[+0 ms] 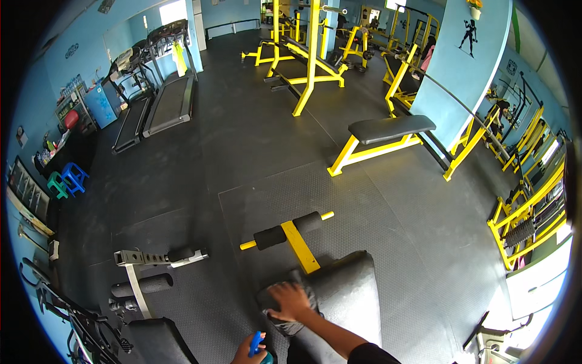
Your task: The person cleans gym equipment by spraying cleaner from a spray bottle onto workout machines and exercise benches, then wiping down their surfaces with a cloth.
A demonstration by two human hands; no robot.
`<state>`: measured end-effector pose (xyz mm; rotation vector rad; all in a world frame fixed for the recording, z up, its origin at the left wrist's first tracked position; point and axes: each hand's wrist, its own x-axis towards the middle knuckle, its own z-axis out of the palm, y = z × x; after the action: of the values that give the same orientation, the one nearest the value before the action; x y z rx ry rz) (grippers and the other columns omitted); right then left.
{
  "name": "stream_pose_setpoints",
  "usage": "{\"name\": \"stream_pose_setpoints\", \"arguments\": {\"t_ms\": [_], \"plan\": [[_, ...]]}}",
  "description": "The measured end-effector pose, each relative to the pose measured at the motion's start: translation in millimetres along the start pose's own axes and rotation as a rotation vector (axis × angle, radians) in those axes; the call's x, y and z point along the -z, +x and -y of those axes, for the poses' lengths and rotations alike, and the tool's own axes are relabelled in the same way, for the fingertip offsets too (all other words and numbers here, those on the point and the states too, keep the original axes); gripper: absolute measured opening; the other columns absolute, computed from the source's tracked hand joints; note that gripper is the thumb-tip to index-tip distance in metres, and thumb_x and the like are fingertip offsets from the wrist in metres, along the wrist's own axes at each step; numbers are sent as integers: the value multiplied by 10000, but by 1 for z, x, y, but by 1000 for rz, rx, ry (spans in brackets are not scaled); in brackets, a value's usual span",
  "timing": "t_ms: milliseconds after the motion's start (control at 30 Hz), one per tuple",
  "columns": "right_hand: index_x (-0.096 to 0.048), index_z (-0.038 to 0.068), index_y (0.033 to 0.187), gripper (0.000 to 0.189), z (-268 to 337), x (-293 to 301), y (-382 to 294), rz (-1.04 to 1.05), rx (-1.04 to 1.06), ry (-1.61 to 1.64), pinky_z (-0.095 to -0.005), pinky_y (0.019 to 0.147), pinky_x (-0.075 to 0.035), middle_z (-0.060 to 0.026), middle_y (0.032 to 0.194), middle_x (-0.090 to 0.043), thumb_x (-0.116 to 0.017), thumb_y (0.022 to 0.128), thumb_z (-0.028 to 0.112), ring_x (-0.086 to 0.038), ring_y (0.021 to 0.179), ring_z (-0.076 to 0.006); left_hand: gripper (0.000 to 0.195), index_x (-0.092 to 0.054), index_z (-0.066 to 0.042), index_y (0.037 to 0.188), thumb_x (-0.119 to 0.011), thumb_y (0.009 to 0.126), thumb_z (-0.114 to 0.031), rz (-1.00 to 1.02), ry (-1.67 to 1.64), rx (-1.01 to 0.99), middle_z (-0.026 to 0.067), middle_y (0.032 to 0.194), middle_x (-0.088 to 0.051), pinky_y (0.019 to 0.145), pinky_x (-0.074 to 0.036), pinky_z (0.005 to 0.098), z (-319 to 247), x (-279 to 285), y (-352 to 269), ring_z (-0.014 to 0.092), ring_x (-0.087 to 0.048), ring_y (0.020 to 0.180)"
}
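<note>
My right hand (pixel 290 300) presses with spread fingers on a dark, crumpled cloth (pixel 287 324), which lies at the left edge of a black padded bench (pixel 348 295). At the bottom of the view my left hand (pixel 249 350) grips a spray bottle with a blue trigger head (pixel 255 344); part of its teal body shows beside the fingers. Beyond the bench pad extends a yellow metal bar (pixel 300 245) with black foam rollers (pixel 270 237) on a crosspiece.
Left of me stands another machine with a black pad (pixel 159 341) and foam roller (pixel 152 284). A flat bench (pixel 391 128) with yellow legs is ahead right, near a blue pillar (pixel 464 68). Treadmills (pixel 170 102) and plastic stools (pixel 75 177) are farther left. A person (pixel 498 113) is at the far right.
</note>
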<state>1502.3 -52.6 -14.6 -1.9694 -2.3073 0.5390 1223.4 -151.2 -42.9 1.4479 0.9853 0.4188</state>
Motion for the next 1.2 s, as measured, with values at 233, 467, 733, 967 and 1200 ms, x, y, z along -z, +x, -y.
{"name": "stream_pose_setpoints", "arguments": {"t_ms": [233,467,733,967,1200], "plan": [[-361,169,1547,871,-129,20,-48,-187,-536,-87,-481,1244,-50,-44,1622,-292,-361,891,742,-151,1530,-238,691,-382,-116,1517,-658,897,12,-13,93,-91,129,1467,-486,897,-511,400,72,13,-25,266,-558,1230],[-440,113,1488,687,-185,-10,-78,-805,-1062,130,-503,1160,-287,-137,1523,-438,-535,947,526,-409,1395,-329,662,-427,-88,1478,-675,873,17,8,-39,-119,136,1422,-509,916,-509,385,45,19,-25,261,-534,1258],[-267,86,1570,741,-128,-54,-75,-774,-1441,234,-561,1197,-200,-197,1628,-230,-421,1001,534,-195,1502,-407,633,-461,-75,1451,-679,862,2,8,27,-150,111,1384,-549,890,-510,366,39,53,-38,224,-586,1154],[-242,63,1575,1048,29,-57,-45,-619,-1007,210,-593,1208,-58,-254,1632,-149,-542,828,734,-53,1514,-468,627,-462,-85,1451,-693,871,-25,52,-28,-97,95,1316,-602,817,-518,363,26,61,-46,171,-631,1048],[-330,215,1555,971,75,-108,-83,-306,-611,-147,-595,1194,-156,-186,1610,-261,-693,763,643,-212,1481,-447,598,-448,-77,1460,-684,912,-53,165,-40,271,84,1334,-593,812,-516,372,59,46,-34,191,-629,1067]]}}
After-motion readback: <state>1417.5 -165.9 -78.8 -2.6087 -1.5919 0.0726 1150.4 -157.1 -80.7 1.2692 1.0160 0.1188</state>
